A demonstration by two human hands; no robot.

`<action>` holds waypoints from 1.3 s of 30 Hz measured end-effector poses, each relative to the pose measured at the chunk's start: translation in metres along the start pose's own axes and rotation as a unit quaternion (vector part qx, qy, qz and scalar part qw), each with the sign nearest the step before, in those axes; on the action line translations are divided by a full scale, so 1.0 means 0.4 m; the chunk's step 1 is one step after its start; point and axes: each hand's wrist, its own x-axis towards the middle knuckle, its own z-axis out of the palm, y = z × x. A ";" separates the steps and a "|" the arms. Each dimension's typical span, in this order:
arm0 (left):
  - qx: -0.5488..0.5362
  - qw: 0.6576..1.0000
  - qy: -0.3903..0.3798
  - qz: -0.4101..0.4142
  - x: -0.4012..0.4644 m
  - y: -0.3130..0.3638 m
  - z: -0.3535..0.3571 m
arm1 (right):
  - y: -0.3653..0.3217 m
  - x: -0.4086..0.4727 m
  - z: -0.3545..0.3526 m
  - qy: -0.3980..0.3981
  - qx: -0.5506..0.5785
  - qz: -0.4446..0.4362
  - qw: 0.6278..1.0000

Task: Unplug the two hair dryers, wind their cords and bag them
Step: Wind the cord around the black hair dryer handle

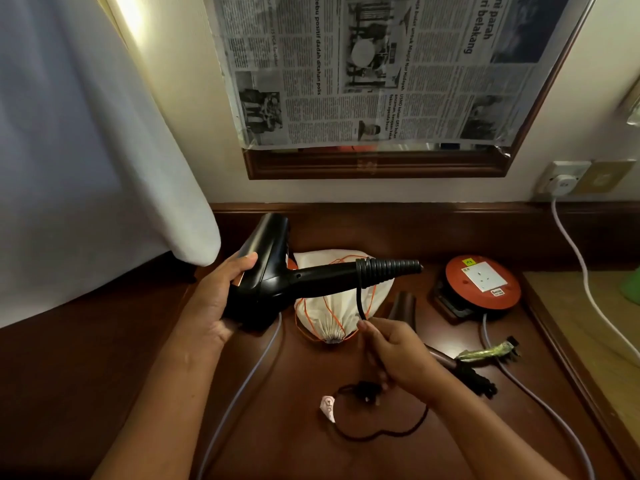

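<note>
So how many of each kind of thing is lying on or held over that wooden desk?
Hair dryers: 2, the black hair dryer held by the left hand, and a brown hair dryer lying on the desk
Cloth drawstring bags: 1, the white bag
Extension reels: 1, the orange reel
Total: 4

So it's a dark wood counter (346, 455) with a raised back edge. Lying on it: a white drawstring bag (341, 306) with orange cord just beyond the hands, a round orange socket reel (483, 284) off to the right of them, a black plug (369, 391) with its looped cord right under the right hand (398, 355), plus grey cables (242, 386).
</note>
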 end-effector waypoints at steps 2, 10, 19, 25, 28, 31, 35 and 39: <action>0.006 1.000 -0.005 -0.005 0.001 0.004 -0.002 | 0.009 0.016 0.014 0.061 -0.045 -0.037 0.996; 0.013 1.000 -0.015 -0.025 -0.005 0.014 -0.012 | 0.022 0.046 0.017 -0.009 0.160 -0.055 0.986; 0.001 0.997 -0.040 -0.063 -0.002 0.021 -0.029 | 0.015 0.080 -0.036 -0.124 0.269 -0.041 0.954; 0.018 0.993 -0.068 -0.095 0.005 0.021 -0.040 | -0.008 0.099 -0.063 -0.200 0.336 0.012 0.920; 0.052 0.988 -0.102 -0.101 -0.003 0.018 -0.036 | -0.018 0.104 -0.084 -0.211 0.334 0.044 0.918; 0.072 0.980 -0.151 -0.107 -0.008 0.016 -0.038 | -0.065 0.130 -0.106 -0.234 0.185 0.056 0.953; 0.091 0.967 -0.217 -0.103 -0.002 0.011 -0.051 | -0.126 0.169 -0.150 -0.261 0.035 0.075 0.962; 0.108 0.967 -0.213 -0.089 -0.010 0.009 -0.043 | -0.169 0.158 -0.169 -0.284 -0.048 0.053 0.956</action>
